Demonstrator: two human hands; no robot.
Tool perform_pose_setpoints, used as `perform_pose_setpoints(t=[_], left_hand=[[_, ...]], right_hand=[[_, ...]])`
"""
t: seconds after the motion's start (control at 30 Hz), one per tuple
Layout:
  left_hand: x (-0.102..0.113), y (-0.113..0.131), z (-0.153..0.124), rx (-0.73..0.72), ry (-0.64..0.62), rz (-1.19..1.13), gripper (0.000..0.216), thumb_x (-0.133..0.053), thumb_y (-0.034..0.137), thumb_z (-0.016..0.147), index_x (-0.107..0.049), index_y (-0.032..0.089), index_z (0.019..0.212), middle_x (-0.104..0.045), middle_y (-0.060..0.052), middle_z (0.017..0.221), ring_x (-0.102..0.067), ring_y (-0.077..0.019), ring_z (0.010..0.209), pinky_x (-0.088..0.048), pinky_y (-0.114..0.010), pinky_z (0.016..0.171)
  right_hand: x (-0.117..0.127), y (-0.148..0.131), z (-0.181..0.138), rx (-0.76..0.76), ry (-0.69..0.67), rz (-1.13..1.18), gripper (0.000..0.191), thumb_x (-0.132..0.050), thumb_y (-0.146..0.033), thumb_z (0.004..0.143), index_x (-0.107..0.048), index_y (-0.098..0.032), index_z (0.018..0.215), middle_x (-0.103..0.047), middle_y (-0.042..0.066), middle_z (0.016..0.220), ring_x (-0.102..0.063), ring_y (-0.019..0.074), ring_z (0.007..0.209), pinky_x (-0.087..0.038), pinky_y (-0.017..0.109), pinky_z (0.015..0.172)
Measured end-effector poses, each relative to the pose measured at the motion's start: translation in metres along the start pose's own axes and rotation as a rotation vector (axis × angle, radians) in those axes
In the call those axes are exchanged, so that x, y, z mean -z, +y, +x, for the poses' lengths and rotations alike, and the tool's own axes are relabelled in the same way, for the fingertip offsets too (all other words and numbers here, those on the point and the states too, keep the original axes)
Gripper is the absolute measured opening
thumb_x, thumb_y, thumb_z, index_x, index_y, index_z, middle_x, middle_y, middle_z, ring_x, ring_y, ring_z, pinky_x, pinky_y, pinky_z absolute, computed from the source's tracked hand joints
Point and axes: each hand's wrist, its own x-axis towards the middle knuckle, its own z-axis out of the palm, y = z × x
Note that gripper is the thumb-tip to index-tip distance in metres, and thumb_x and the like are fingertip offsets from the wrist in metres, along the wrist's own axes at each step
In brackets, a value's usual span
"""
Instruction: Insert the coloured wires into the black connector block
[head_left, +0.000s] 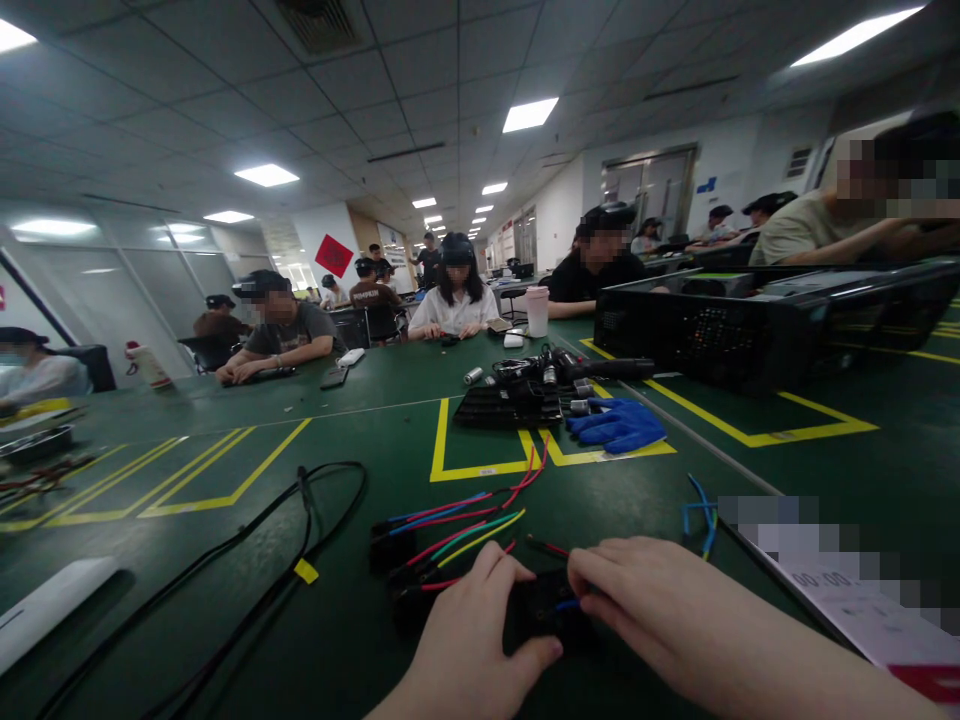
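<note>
My left hand (480, 625) curls around a small black block-shaped part (534, 605) just above the green tabletop, its thumb along the near side. My right hand (637, 590) is closed at the right end of that part, its fingertips pinching at a short blue wire (568, 604). A red wire (553, 548) runs up to the same fingers; where it ends is hidden. Just left of my hands lie similar black parts (391, 548) with red, blue, green and yellow wires (480, 540) coming out of them. The dark part's exact kind is hard to make out.
A black cable (259, 540) with a yellow tag loops at left beside a white slab (52, 610). Ahead are a blue glove (616, 425), dark tools (517, 400) and a black case (697, 330). Blue wires (703, 515) and a printed sheet (840, 590) lie right. People sit opposite.
</note>
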Motion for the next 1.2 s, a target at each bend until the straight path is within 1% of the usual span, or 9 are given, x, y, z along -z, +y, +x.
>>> perform_pose_setpoints(t=[0.13,0.2,0.3,0.47,0.6,0.83,0.97,1.1,1.2], left_hand=[[0.001,0.0,0.0,-0.001,0.008,-0.009,0.035,-0.071,0.026,0.071,-0.055,0.027,0.103,-0.053,0.003,0.102,-0.054,-0.0179,0.079,-0.039,-0.029,0.073],[0.001,0.001,0.0,0.006,0.006,-0.011,0.034,-0.071,0.026,0.071,-0.055,0.027,0.101,-0.054,0.003,0.1,-0.054,-0.0179,0.079,-0.038,-0.028,0.07],[0.002,0.001,0.0,0.008,0.005,-0.013,0.034,-0.072,0.027,0.071,-0.055,0.027,0.101,-0.053,0.004,0.1,-0.054,-0.0179,0.08,-0.038,-0.027,0.067],[0.002,0.001,0.001,0.014,0.004,-0.012,0.035,-0.073,0.027,0.071,-0.055,0.027,0.1,-0.054,0.003,0.101,-0.054,-0.0182,0.08,-0.037,-0.027,0.067],[0.003,0.001,0.001,0.029,-0.004,-0.013,0.036,-0.073,0.028,0.071,-0.055,0.027,0.101,-0.054,0.003,0.102,-0.054,-0.0184,0.081,-0.038,-0.027,0.068],[0.005,0.002,0.0,0.026,-0.005,-0.006,0.036,-0.073,0.027,0.071,-0.055,0.026,0.102,-0.054,0.003,0.102,-0.054,-0.018,0.081,-0.038,-0.028,0.072],[0.007,0.0,0.001,0.039,-0.012,0.0,0.034,-0.073,0.026,0.07,-0.056,0.026,0.1,-0.054,0.004,0.099,-0.053,-0.0178,0.08,-0.038,-0.029,0.075],[0.007,0.0,0.0,0.045,-0.018,0.004,0.034,-0.072,0.026,0.071,-0.056,0.026,0.101,-0.053,0.002,0.099,-0.053,-0.0182,0.08,-0.038,-0.03,0.079],[0.009,0.001,0.0,0.053,-0.027,0.009,0.034,-0.071,0.027,0.072,-0.056,0.026,0.102,-0.053,0.002,0.1,-0.053,-0.0184,0.08,-0.038,-0.03,0.08]], right_hand=[[-0.002,0.0,0.0,0.006,-0.029,-0.007,0.016,-0.055,-0.008,0.083,-0.057,-0.021,0.092,-0.068,0.004,0.086,-0.065,0.0241,0.074,-0.045,0.034,0.062],[0.001,0.0,-0.001,0.022,-0.014,0.026,0.013,-0.054,-0.009,0.085,-0.056,-0.021,0.088,-0.068,0.003,0.084,-0.065,0.022,0.074,-0.044,0.031,0.061],[0.007,-0.001,-0.001,0.0,0.01,0.095,0.013,-0.052,-0.01,0.086,-0.056,-0.022,0.081,-0.067,0.0,0.079,-0.063,0.0186,0.07,-0.042,0.027,0.058],[0.014,0.005,-0.003,-0.033,0.018,0.144,0.014,-0.057,-0.01,0.083,-0.056,-0.023,0.079,-0.066,-0.003,0.076,-0.062,0.0164,0.067,-0.038,0.024,0.054],[0.017,0.014,-0.006,-0.04,0.059,0.085,0.013,-0.06,-0.012,0.082,-0.056,-0.024,0.078,-0.066,-0.003,0.073,-0.062,0.0171,0.065,-0.036,0.024,0.051],[0.013,0.013,-0.002,0.08,0.107,-0.089,0.016,-0.058,-0.006,0.079,-0.057,-0.022,0.081,-0.067,-0.001,0.075,-0.065,0.0185,0.062,-0.038,0.025,0.049],[0.009,0.01,-0.004,0.061,0.076,-0.077,0.017,-0.058,-0.005,0.078,-0.057,-0.022,0.081,-0.069,-0.001,0.074,-0.066,0.019,0.061,-0.038,0.025,0.049],[0.012,0.008,-0.006,0.089,0.112,-0.047,0.014,-0.054,-0.008,0.083,-0.055,-0.021,0.081,-0.067,0.0,0.076,-0.064,0.018,0.064,-0.037,0.026,0.051],[0.014,0.008,-0.006,0.04,0.081,-0.052,0.014,-0.055,-0.008,0.082,-0.055,-0.021,0.08,-0.067,0.0,0.072,-0.064,0.0188,0.061,-0.035,0.026,0.049]])
